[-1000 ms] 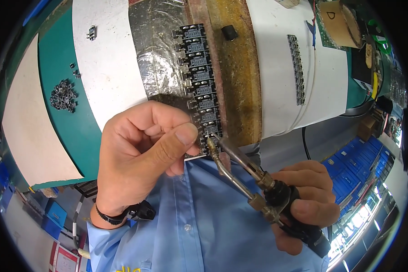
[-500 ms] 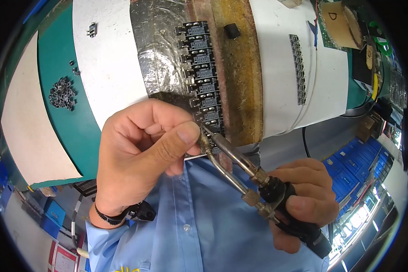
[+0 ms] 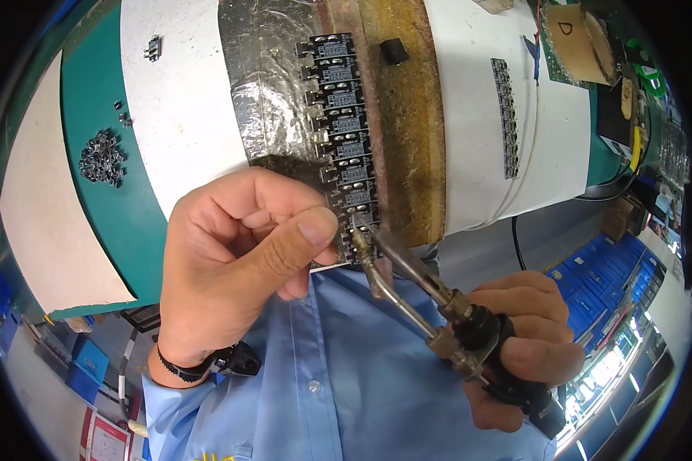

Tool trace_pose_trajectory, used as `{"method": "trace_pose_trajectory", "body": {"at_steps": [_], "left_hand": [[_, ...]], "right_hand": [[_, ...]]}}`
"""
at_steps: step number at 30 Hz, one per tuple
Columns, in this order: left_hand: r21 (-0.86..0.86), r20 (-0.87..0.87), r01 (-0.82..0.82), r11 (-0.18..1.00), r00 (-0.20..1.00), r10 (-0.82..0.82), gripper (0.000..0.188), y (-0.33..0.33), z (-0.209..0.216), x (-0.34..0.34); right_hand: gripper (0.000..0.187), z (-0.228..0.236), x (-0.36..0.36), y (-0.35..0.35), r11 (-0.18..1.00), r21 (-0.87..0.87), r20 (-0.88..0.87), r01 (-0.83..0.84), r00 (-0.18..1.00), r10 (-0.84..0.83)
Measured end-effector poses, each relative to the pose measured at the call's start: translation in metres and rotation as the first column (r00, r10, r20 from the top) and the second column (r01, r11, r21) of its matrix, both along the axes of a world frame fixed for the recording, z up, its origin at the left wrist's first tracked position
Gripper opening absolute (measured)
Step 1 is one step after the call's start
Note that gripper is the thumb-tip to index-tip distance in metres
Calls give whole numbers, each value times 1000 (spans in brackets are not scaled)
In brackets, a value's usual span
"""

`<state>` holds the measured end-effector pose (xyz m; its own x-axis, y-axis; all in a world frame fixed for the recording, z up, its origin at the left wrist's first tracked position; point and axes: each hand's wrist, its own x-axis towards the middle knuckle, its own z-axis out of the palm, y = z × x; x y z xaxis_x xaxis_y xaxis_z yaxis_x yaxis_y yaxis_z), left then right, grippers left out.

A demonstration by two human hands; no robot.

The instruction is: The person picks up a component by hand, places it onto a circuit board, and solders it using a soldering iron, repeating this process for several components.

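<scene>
My right hand point(image 3: 530, 338) is wrapped round the black handle of a soldering iron point(image 3: 409, 270), which has a straight metal barrel and a curved solder-feed tube beside it. Its tip points up and left, over the near end of a row of small black circuit boards point(image 3: 344, 117). Just left of that tip, my left hand point(image 3: 242, 257) has thumb and forefinger pressed together. Whatever lies between those fingers is hidden or too small to name. The boards stand in a column along a brown strip, with small metal tabs on their left side.
A heap of small black parts point(image 3: 103, 157) lies on the green mat at left. One small component point(image 3: 153, 48) sits on white paper. To the right are a black block point(image 3: 394, 52), a narrow strip of boards point(image 3: 505, 119) and a cardboard piece point(image 3: 573, 42).
The soldering iron's tip has shifted right, away from my left fingertips, as my right hand moved slightly right. My left hand has hardly moved, its fingers still pinched.
</scene>
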<state>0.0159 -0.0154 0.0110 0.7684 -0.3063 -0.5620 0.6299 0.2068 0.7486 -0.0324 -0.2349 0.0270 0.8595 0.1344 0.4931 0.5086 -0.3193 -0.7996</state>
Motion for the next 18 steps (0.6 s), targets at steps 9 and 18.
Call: {"method": "trace_pose_trajectory", "body": {"at_steps": [9, 18], "left_hand": [[15, -12, 9, 1000, 1000, -9, 11, 0, -1, 1], [21, -2, -7, 1000, 1000, 7, 10, -1, 0, 0]], "right_hand": [[36, 1, 4, -5, 995, -33, -56, -96, 994, 94], [34, -1, 2, -4, 996, 12, -41, -87, 995, 88]]}}
